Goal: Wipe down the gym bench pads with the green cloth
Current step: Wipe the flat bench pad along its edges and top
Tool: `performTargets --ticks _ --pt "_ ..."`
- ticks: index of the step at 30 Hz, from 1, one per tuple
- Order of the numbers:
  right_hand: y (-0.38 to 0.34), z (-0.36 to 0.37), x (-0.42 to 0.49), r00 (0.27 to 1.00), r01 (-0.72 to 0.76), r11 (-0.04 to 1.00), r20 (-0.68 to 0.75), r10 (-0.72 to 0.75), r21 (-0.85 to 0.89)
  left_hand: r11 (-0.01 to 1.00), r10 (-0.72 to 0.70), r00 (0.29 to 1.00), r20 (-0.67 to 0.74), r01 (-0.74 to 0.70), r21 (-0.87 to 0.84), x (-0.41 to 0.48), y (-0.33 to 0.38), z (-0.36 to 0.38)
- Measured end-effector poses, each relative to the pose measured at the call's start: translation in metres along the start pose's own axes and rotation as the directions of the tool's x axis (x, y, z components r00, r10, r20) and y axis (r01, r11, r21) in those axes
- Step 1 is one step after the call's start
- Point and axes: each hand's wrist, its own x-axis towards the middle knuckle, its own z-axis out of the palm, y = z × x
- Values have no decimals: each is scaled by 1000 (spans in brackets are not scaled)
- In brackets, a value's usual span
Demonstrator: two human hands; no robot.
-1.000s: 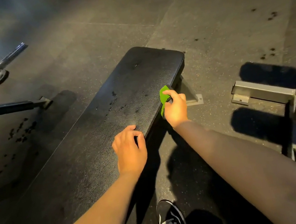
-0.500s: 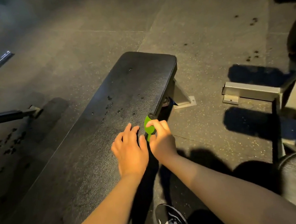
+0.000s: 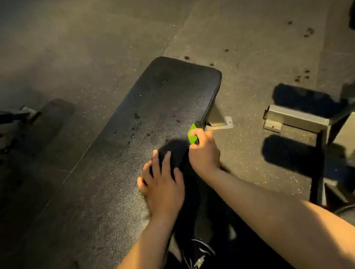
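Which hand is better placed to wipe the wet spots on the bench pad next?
Right, probably. The right hand grips the green cloth at the edge of the bench pad, near the wet spots; the left hand rests flat on the pad, holding nothing.

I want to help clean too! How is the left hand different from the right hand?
The left hand lies flat on top of the bench pad, fingers spread; the right hand is curled at the pad's side edge. The left hand holds nothing; the right hand grips the green cloth. Both are bare and close together.
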Motion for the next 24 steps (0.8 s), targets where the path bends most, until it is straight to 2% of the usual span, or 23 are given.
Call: performTargets --ticks 2,5,7,8,10,12,14,16,17,18,21,24 --pt "-5 -8 -11 992 79 984 112 -61 -163 1000 6 1000 23 -6 30 1 0 -7" --pt "-9 -23 -22 918 266 945 348 -189 -189 998 13 994 108 -19 60 4 1 -11" --pt "-11 -30 -14 870 320 920 454 -191 -227 999 6 995 102 -11 49 1 2 -11" --pt "-12 -32 -6 879 301 920 447 -166 -251 998 8 996 89 -13 54 0 3 -10" --pt "-16 -32 14 926 251 939 341 -162 -237 999 -20 999 44 19 34 1 5 -6" --pt "-15 -28 33 946 284 942 209 -247 -176 998 -58 998 -13 58 28 2 7 -2" --pt "-16 -25 39 935 348 908 156 -319 -231 997 -59 997 -53 62 50 4 9 -3" --pt "-15 -17 31 892 451 810 220 -394 -375 995 -64 997 -39 67 78 2 11 -3" --pt "-15 -14 22 861 507 777 258 -438 -372 993 -71 997 -21 73 89 1 10 -4" --pt "-15 -11 13 826 557 759 310 -470 -335 993 -79 997 -4 79 88 2 10 -6" --pt "-11 -5 -8 662 726 654 475 -580 -214 997 -78 996 40 77 6 2 8 -9" --pt "-6 -9 5 623 762 617 480 -618 -195 995 -86 996 19 87 -54 2 5 -10"
